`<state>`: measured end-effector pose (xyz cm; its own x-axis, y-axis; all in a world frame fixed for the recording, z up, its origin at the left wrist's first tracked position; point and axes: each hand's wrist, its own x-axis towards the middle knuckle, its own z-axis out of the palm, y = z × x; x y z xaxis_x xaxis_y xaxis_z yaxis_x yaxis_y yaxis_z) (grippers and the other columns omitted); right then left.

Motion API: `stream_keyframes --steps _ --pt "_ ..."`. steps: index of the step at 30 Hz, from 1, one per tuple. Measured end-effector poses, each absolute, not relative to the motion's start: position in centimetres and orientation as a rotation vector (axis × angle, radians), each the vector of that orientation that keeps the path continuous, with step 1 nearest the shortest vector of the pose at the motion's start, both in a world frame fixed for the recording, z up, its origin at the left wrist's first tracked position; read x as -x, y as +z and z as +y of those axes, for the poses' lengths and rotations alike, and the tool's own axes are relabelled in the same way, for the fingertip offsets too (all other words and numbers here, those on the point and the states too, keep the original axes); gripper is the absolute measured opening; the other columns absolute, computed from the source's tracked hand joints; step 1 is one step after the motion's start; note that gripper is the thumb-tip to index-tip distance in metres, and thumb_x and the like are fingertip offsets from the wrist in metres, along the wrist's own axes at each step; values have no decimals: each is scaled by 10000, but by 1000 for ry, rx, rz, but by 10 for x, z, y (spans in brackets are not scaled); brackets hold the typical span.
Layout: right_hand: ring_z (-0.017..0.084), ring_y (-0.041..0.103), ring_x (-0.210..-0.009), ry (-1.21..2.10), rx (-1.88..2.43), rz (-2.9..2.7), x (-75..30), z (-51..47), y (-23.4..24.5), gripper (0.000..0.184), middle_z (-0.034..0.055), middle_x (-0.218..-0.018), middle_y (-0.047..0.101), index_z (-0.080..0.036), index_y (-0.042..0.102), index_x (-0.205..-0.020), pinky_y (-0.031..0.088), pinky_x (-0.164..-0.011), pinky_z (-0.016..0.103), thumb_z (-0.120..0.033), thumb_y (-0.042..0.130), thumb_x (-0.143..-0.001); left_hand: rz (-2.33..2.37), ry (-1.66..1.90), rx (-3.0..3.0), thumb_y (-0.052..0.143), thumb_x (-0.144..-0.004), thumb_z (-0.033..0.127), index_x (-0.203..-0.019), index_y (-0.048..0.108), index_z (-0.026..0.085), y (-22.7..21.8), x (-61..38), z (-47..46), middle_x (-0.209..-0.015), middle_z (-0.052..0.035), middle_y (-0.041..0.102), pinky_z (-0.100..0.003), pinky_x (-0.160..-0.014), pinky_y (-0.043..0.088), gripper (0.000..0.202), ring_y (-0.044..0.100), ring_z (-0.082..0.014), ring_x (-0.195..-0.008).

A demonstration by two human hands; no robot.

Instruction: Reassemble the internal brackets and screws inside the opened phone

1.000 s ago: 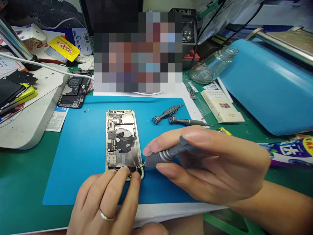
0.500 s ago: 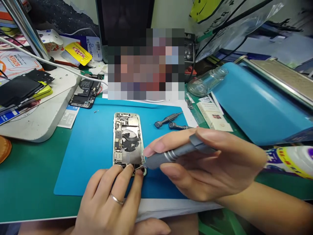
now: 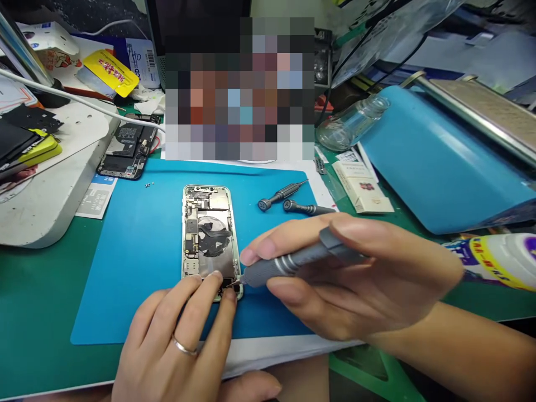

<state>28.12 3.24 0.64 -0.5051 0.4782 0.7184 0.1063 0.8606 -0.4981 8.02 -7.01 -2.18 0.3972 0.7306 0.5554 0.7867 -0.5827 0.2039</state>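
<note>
An opened smartphone (image 3: 211, 240) lies face-up on a blue mat, its circuit board and inner metal plate bare. My left hand (image 3: 176, 335), with a ring on one finger, rests its outstretched fingertips on the phone's bottom edge; the thumb is apart from it. My right hand (image 3: 355, 279) is closed around a grey screwdriver (image 3: 272, 271). The screwdriver slants down to the left, its thin tip at the phone's lower right corner between my left fingertips. My fingers partly hide the bottom of the phone.
Two more screwdrivers (image 3: 282, 195) lie beyond my right hand. Tiny screws (image 3: 149, 185) sit on the blue mat (image 3: 125, 268). Another phone part with a battery (image 3: 129, 145) is at the left back. A glass jar (image 3: 352, 125), a cigarette box (image 3: 362, 187) and a white bottle (image 3: 498, 259) stand right.
The view has shifted slightly, so the phone and both hands appear a little further left. The screwdriver tip stays at the phone's lower corner, and both hands keep nearly the same pose.
</note>
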Motion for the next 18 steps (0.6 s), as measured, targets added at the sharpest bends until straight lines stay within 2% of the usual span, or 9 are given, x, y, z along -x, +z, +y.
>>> stream_keyframes --steps 2,6,11,18 --pt "146 750 -866 470 353 -2016 -278 35 5 548 39 -1019 716 -310 545 -1394 690 -751 254 -35 610 -925 -1368 -952 2568 528 -1054 513 -1179 697 134 -22 -79 -69 -1189 -109 763 -408 -964 430 434 614 -278 -1177" --pt "148 744 -869 471 365 -1948 -275 33 1 493 54 -1034 714 -256 591 -1353 687 -758 257 -29 612 -915 -1351 -960 2572 523 -1061 495 -1184 702 121 -23 -80 -69 -1178 -98 776 -413 -1003 426 433 629 -271 -1180" --pt "146 739 -879 474 340 -1951 -275 34 -2 527 29 -1068 716 -312 596 -1326 688 -757 266 -12 624 -894 -1351 -930 2568 547 -1052 473 -1198 708 122 -24 -82 -70 -1219 -97 768 -432 -1023 413 413 633 -283 -1195" --pt "127 726 -845 423 372 -1864 -269 34 -6 494 13 -1060 723 -317 593 -1320 674 -732 244 -28 615 -920 -1361 -950 2539 580 -1043 428 -1168 719 121 -25 -84 -70 -1181 -93 782 -415 -1018 418 360 651 -269 -1158"
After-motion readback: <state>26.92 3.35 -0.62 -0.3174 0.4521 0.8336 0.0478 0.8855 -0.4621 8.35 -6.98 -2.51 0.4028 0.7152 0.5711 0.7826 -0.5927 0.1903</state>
